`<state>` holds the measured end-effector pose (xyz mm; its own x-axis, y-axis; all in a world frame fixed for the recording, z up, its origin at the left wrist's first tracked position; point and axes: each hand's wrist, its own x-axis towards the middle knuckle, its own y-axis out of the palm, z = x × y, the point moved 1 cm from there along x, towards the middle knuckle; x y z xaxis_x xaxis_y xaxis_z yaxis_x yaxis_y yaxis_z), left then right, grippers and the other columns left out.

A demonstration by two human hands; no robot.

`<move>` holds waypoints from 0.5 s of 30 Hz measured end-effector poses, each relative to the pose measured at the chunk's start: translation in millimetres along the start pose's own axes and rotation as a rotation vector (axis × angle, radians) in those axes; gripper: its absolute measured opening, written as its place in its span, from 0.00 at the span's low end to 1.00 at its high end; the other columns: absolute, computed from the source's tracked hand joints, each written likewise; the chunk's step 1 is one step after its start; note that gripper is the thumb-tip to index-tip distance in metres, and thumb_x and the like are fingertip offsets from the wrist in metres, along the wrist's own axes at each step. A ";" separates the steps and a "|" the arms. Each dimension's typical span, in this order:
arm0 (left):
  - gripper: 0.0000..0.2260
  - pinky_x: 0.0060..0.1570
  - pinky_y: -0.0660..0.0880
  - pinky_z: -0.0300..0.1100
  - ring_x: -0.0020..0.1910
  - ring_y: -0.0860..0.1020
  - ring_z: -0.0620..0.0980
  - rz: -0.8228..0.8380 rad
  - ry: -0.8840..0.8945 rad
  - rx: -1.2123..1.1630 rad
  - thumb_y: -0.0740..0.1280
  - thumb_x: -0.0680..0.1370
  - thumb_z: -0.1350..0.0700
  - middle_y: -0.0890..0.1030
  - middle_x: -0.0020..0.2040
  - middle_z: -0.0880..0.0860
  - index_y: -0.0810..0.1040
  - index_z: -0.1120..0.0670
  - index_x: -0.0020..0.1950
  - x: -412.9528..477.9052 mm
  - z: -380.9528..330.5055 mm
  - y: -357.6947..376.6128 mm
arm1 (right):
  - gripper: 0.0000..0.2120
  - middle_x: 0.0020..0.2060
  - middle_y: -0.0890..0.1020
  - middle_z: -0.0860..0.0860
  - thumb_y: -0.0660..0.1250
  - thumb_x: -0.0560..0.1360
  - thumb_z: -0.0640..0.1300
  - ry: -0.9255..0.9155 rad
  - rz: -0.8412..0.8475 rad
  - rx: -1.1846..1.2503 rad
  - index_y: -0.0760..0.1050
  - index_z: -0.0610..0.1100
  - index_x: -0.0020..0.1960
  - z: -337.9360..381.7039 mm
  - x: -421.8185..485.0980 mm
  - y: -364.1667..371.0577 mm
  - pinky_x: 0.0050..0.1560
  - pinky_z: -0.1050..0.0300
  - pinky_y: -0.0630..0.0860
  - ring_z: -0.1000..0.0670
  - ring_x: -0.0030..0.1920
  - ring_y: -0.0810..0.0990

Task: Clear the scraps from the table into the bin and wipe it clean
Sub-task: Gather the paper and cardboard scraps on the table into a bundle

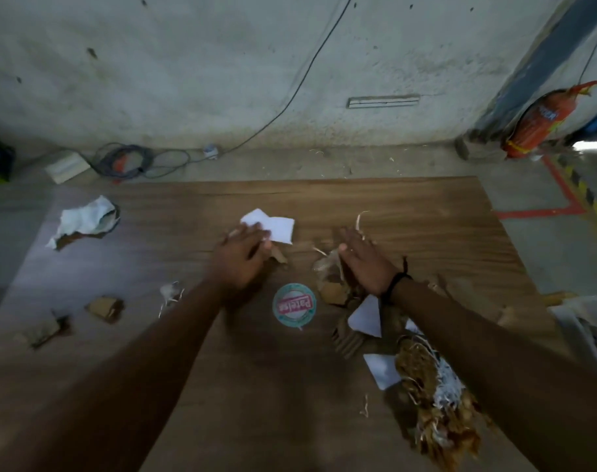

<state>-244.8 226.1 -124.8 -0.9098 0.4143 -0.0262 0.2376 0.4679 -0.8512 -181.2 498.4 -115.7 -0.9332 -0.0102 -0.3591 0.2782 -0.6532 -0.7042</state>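
Scraps lie scattered over the brown wooden table (pixel 426 212). My left hand (pixel 242 258) lies flat near the middle, fingers together, touching a white paper piece (pixel 276 228) and a brown cardboard bit (pixel 279 256). My right hand (pixel 365 264), with a black wrist band, lies palm down on a heap of brown scraps and straw (pixel 327 267). A round teal and pink label (pixel 294 304) sits between my forearms. A pile of shredded brown and white paper (pixel 433 403) lies under my right forearm. No bin is recognisable.
A crumpled white cloth or paper (pixel 85 221) lies at the table's left. Cardboard bits (pixel 104 308) sit at front left. Behind the table are coiled cables (pixel 126 161) on the floor, a concrete wall and a red extinguisher (pixel 542 120). A white object (pixel 586 328) is at the right edge.
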 end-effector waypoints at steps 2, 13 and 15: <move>0.27 0.71 0.58 0.49 0.73 0.64 0.50 -0.047 0.059 -0.037 0.47 0.77 0.37 0.71 0.71 0.49 0.73 0.47 0.68 -19.2 -26.6 16.9 | 0.24 0.77 0.57 0.49 0.48 0.83 0.53 -0.089 -0.023 -0.001 0.54 0.47 0.77 22.2 -5.1 21.9 0.75 0.51 0.42 0.49 0.77 0.52; 0.12 0.57 0.75 0.49 0.55 0.80 0.47 -0.324 0.011 -0.699 0.66 0.76 0.51 0.84 0.52 0.52 0.83 0.57 0.50 -60.1 -44.7 5.1 | 0.14 0.57 0.78 0.51 0.58 0.79 0.34 -0.175 -0.260 0.373 0.76 0.44 0.61 58.6 -52.4 7.3 0.58 0.68 0.70 0.61 0.55 0.77; 0.10 0.61 0.70 0.54 0.58 0.78 0.53 -0.442 0.119 -0.546 0.64 0.76 0.51 0.83 0.51 0.53 0.83 0.54 0.47 -66.8 -24.6 -16.2 | 0.12 0.55 0.79 0.50 0.59 0.80 0.37 -0.167 -0.355 0.352 0.76 0.48 0.58 41.7 -65.5 -14.6 0.55 0.69 0.71 0.65 0.52 0.77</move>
<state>-179.6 210.0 -96.4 -0.9244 0.1630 0.3449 0.0197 0.9233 -0.3836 -133.6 477.0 -56.4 -0.9876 0.1563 -0.0133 -0.1281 -0.8529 -0.5061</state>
